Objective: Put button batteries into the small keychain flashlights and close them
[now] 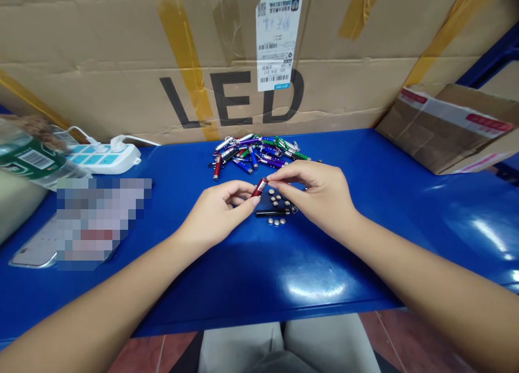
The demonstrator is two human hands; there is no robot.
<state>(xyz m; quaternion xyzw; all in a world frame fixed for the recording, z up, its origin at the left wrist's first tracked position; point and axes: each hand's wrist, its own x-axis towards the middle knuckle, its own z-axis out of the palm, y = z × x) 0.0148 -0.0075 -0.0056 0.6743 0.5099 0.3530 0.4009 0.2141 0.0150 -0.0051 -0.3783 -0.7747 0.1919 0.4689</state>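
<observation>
My left hand (221, 211) pinches a small red keychain flashlight (260, 187) between thumb and fingers, its barcode sticker showing. At the far end of this tube, my right hand (318, 192) has its thumb and fingertips pressed together; whatever lies between them is hidden. Just below the hands, a black keychain flashlight (271, 213) lies on the table. Several silver button cells (275, 203) are scattered above it, and a short row of button cells (276, 222) sits below it. Behind the hands is a pile of blue, purple, green, red and silver keychain flashlights (259, 152).
A blue table (227, 275) bears everything. Behind it stands a large cardboard box (121, 48) marked LED. On the left are a power strip (106, 159), a plastic bottle (34, 157) and a phone (38, 243) beside a blurred-out patch. A smaller open carton (430, 130) is at right.
</observation>
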